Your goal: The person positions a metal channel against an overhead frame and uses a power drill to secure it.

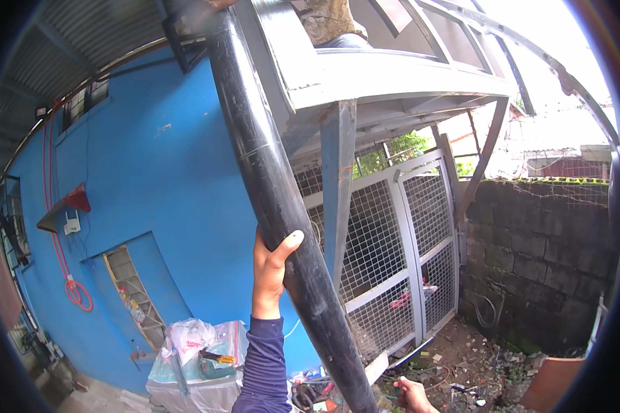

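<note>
A long black pipe (272, 179) slants from the top of the view down to the lower middle. My left hand (272, 268), in a navy sleeve, grips it at mid-length, the thumb across the front and the fingers wrapped behind. Low down, to the right of the pipe's lower end, is my right hand (413, 396), partly cut off by the view's edge. Its fingers are curled, and what they hold, if anything, cannot be made out. At the pipe's upper end, a blurred skin-toned shape, perhaps another person's hand, touches it.
Overhead is a white metal platform (399, 72) with a grey post (339, 186); patterned cloth (334, 22) shows on top. A mesh gate (410, 241), blue wall (186, 172) and block wall (530, 255) surround rubble-strewn ground (472, 358). A plastic-covered table (200, 389) bears a yellow-and-black tool (217, 357).
</note>
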`<state>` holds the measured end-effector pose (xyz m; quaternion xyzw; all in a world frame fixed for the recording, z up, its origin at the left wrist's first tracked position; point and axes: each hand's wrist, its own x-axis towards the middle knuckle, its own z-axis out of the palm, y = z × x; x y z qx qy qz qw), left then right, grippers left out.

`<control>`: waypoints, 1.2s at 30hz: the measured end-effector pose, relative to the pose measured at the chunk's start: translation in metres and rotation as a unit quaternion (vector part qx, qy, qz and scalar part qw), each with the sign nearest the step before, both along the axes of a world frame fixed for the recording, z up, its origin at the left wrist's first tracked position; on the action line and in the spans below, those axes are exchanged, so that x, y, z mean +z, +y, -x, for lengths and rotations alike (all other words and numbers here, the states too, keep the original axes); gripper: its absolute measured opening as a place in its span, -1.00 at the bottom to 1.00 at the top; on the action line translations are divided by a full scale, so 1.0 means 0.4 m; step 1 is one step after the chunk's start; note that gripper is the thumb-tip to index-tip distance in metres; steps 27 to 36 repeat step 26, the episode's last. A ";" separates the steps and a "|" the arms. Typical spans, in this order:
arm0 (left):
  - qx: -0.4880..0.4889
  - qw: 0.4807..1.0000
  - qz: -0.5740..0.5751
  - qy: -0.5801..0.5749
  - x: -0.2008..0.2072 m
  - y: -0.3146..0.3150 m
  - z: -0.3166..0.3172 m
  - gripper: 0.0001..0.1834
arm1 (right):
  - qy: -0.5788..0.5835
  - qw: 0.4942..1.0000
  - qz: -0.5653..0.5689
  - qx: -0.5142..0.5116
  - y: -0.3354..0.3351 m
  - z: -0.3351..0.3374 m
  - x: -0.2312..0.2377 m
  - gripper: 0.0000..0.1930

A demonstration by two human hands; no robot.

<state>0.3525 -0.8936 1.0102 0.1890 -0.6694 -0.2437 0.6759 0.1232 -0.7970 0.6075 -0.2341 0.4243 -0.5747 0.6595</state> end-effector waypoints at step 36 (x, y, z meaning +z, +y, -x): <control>-0.015 1.000 -0.010 0.007 -0.023 -0.097 0.081 -0.06 | 0.004 0.999 -0.041 -0.004 0.073 0.107 -0.095 -0.59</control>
